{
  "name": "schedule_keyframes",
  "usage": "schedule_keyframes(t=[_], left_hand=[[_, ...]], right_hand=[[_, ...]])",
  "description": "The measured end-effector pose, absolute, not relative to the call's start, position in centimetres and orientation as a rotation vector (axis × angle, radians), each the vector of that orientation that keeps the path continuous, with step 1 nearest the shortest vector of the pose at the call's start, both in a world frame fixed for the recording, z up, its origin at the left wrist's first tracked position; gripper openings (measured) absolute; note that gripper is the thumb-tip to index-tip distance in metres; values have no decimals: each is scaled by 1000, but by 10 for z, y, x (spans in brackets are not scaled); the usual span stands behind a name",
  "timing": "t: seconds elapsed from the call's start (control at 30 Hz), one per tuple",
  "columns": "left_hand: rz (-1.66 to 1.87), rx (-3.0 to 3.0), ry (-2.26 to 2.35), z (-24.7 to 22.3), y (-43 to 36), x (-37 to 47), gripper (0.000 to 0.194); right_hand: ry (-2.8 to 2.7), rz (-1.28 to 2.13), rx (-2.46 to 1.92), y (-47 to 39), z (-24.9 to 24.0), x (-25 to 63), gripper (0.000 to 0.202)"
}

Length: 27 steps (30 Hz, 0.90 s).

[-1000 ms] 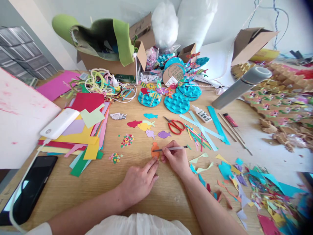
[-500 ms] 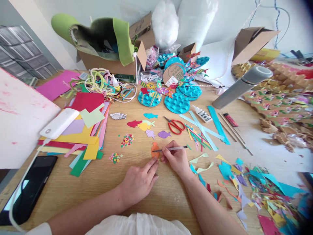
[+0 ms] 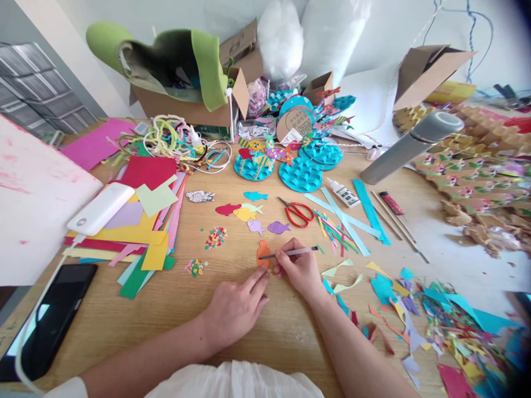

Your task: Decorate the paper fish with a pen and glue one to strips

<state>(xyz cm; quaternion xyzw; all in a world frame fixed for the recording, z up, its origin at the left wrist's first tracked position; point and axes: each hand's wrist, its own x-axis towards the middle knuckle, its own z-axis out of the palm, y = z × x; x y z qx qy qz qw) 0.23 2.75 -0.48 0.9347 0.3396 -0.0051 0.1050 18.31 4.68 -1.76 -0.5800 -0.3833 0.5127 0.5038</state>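
An orange paper fish (image 3: 263, 252) lies on the wooden table in front of me. My left hand (image 3: 235, 309) rests beside it with fingers stretched out, their tips pressing on the fish's lower edge. Between the fingers of my right hand (image 3: 299, 271) is a slim grey pen (image 3: 296, 251), its tip touching the fish. Just beyond lie a purple paper fish (image 3: 279, 227), a lilac one (image 3: 256, 226), a yellow one (image 3: 244, 214), a red one (image 3: 228, 209) and a blue one (image 3: 255, 195).
Red-handled scissors (image 3: 299, 214) and a glue bottle (image 3: 343, 193) lie farther back. Paper scraps (image 3: 452, 331) cover the right side. Coloured sheets (image 3: 149, 174), a power bank (image 3: 100, 209) and a phone (image 3: 50, 320) are at left. A grey flask (image 3: 410, 146) stands back right.
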Motion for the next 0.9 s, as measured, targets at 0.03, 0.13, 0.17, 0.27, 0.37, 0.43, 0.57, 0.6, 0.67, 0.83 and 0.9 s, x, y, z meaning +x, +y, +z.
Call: schedule_keyframes(t=[0.03,0.13,0.17,0.27,0.37,0.43,0.57,0.6,0.67,0.83,0.9], left_hand=[[-13,2756,1000,-5,27,2,42],[-14,2761,1006,-5,27,2,42],[-15,2765,1009,-5,27,2,42],[-22,2773,1005,-5,27,2,42],[-16,2775,995,-5,28,2,42],[-7,2772,995,-5,28,2,42],[-1,2769,994,-6,29,2,42],[0,2771,993,-7,29,2,42],[0,2773,991,-7,29,3,43],[-11,2773,1001,-6,28,3,42],[-18,2774,1004,-5,29,3,42]], right_hand=[[-926,1238,-1397,47,-18,183,29],[-918,1235,-1399,47,-18,183,29],[-917,1233,-1403,47,-17,183,29],[-923,1236,-1414,47,-17,183,29],[-931,1247,-1415,47,-16,183,30],[-927,1245,-1408,47,-16,183,30],[-918,1239,-1405,47,-16,183,29],[-917,1242,-1407,47,-16,183,29],[-917,1252,-1411,47,-17,183,28],[-924,1242,-1408,46,-16,183,26],[-936,1235,-1417,46,-16,183,24]])
